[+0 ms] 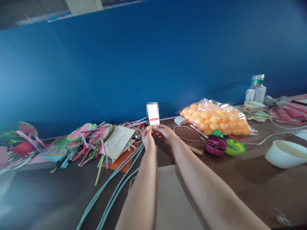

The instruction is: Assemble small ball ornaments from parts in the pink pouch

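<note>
Both arms reach forward over the table, and the hands meet at the middle of the head view. My left hand is closed, its fingertips pinching a small yellow piece whose kind I cannot make out. My right hand is closed against the same spot, thumb and finger at the piece's right side. Just behind the fingertips stands a phone with a lit white screen and a red bar, upright near the blue wall. A shiny round metal thing lies left of my left hand.
Paper fans, paper sheets and pale blue cables lie to the left. On the right are a clear bag of orange balls, a purple case, a white bowl and a bottle. A blue wall rises behind.
</note>
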A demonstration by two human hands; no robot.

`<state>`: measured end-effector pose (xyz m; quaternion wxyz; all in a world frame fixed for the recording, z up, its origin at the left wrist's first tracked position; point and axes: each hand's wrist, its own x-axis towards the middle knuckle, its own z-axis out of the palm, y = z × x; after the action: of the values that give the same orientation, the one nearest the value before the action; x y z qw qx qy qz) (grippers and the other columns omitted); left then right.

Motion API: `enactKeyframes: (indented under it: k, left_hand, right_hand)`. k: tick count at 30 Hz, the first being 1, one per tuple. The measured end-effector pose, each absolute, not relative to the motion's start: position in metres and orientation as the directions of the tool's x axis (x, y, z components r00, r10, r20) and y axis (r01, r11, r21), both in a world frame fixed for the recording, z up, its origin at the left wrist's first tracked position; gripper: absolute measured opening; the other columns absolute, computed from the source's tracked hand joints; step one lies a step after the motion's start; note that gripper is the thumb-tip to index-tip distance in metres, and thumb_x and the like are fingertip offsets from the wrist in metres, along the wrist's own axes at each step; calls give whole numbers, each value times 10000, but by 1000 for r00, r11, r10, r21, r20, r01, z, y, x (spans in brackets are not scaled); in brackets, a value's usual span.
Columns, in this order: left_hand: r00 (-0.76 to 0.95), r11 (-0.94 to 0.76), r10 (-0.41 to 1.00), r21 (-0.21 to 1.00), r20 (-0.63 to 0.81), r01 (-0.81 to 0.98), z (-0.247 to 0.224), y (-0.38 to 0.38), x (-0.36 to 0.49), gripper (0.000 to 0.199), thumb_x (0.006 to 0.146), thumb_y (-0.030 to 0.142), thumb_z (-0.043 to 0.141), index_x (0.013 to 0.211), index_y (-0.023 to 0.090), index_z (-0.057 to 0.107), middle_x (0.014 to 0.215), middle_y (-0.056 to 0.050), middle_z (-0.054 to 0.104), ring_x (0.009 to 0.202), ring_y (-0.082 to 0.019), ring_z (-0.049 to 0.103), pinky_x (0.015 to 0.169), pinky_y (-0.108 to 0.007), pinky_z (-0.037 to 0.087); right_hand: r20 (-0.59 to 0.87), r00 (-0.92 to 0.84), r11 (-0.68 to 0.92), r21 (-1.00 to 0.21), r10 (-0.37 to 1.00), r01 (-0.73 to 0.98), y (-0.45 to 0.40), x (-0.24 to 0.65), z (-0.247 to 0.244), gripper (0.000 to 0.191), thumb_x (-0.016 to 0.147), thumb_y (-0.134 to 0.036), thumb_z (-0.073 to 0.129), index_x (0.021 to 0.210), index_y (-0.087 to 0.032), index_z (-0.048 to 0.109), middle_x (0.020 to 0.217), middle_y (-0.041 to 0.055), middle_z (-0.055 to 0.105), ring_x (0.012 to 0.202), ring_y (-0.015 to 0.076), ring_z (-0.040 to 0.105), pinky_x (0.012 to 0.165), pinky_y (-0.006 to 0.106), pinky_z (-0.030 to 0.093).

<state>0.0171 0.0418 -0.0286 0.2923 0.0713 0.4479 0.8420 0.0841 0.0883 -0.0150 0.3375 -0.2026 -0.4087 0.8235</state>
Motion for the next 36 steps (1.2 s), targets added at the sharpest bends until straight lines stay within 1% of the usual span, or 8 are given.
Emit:
enactKeyframes:
  k: [6,11,15,19,27,32,36]
  left_hand:
    - [-822,-425,551,800,-142,-424,-28,42,17,240,759,266,654,969,151,664,783,-38,646,647,-125,601,648,-250,464]
    - [-820,-435,557,794,-133,-424,-29,42,17,187,779,238,629,935,144,672,778,-36,648,637,-117,592,631,-236,447]
    - [-820,-449,557,782,-134,-432,-30,43,17,191,767,243,644,926,141,669,762,-30,645,619,-109,576,622,-236,437]
    - [-818,-467,561,768,-127,-439,-30,43,17,183,752,237,656,904,135,664,743,-28,643,605,-103,571,610,-232,432]
    - [-824,-483,554,761,-117,-433,-31,44,16,173,726,227,662,865,123,659,735,-33,644,601,-108,577,626,-250,452]
    - [-829,-465,554,797,-77,-385,-36,46,14,211,708,290,675,841,126,665,719,-31,637,618,-122,580,643,-271,459]
    - [-830,-464,556,812,-44,-354,-39,47,12,232,692,308,672,837,127,668,693,-24,632,583,-115,562,620,-269,453]
  right_hand:
    - [-49,-684,-426,-814,728,-395,89,83,-17,275,571,-218,841,692,-129,611,635,-21,584,465,25,394,386,132,264]
    - [-30,-683,-412,-816,730,-405,90,82,-18,323,530,-250,861,693,-124,612,639,-21,580,476,26,389,400,140,260]
    - [-18,-686,-399,-824,728,-402,91,81,-20,358,507,-292,876,687,-129,612,617,-25,563,481,34,378,409,156,257]
    - [-11,-683,-386,-832,730,-398,92,81,-21,345,517,-300,873,681,-137,617,588,-30,541,485,41,365,421,176,253]
    - [-27,-666,-371,-847,746,-381,92,80,-22,353,497,-305,870,708,-140,639,621,-19,576,496,50,398,432,184,271]
    - [-34,-664,-369,-852,747,-371,93,80,-23,326,513,-285,856,700,-140,632,612,-22,577,484,48,398,432,189,281]
    - [-39,-665,-378,-846,746,-375,93,80,-23,276,551,-246,838,690,-141,624,595,-27,569,478,49,411,439,185,301]
